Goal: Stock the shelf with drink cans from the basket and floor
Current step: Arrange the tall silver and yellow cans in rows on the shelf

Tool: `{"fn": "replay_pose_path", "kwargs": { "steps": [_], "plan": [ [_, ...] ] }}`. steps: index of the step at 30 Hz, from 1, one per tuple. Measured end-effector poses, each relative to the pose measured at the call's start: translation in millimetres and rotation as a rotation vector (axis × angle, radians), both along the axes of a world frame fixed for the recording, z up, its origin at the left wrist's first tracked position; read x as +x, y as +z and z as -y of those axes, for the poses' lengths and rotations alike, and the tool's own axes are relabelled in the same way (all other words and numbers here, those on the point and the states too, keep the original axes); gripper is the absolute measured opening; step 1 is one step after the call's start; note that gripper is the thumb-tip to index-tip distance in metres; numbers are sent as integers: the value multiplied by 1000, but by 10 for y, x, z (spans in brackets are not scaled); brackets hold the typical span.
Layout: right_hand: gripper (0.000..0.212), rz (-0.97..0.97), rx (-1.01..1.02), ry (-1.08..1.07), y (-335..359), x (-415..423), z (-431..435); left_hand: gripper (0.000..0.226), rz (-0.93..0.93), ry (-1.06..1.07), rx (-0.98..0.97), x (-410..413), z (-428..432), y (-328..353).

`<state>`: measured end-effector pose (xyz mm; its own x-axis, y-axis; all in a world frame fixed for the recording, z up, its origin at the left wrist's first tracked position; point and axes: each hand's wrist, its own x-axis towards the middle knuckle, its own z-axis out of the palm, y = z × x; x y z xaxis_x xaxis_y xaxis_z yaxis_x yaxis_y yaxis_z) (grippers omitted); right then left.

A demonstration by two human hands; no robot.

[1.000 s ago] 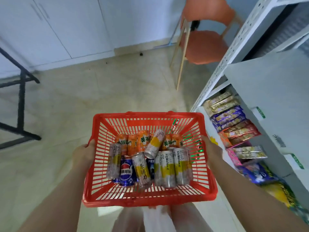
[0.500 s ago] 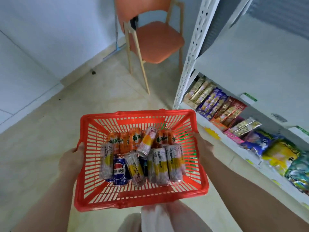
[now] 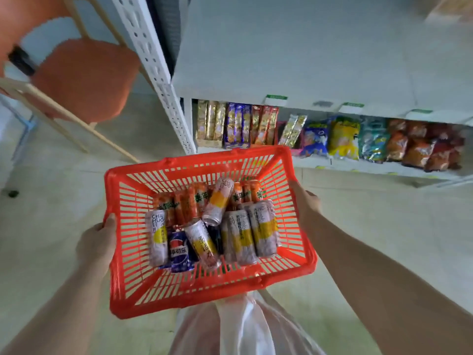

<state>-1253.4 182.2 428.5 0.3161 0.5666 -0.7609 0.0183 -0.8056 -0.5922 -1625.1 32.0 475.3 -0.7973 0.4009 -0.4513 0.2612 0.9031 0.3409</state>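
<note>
Shelf [image 3: 307, 60] ahead, basket [image 3: 204, 295] between hands [image 3: 96, 242]

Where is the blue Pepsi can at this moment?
In the head view, the blue Pepsi can lies in the red basket, toward its near left part, between two white-and-yellow cans.

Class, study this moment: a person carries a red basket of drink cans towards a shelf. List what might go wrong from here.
1. The left grip and right grip hold the red basket by its side rims only; the load of cans might tip it.
2. One white-and-yellow can lies tilted on top of the others and could roll out.
3. A plastic bag hangs below the basket's near edge and may snag underfoot.
</note>
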Motion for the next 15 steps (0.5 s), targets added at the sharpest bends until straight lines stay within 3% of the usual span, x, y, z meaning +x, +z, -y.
{"fn": "replay_pose_path", "kwargs": {
  "steps": [2,9,15],
  "plan": [
    [55,7,33,-81,42,173,84,59,8,-108,-13,71,-279,-25],
    [50,134,66,-463,19,818,595,57,79,-462,13,586,-1185,-75],
    [51,125,26,-740,-110,1312,1094,60,151,-666,8,1220,-1714,-393]
  ]
}}
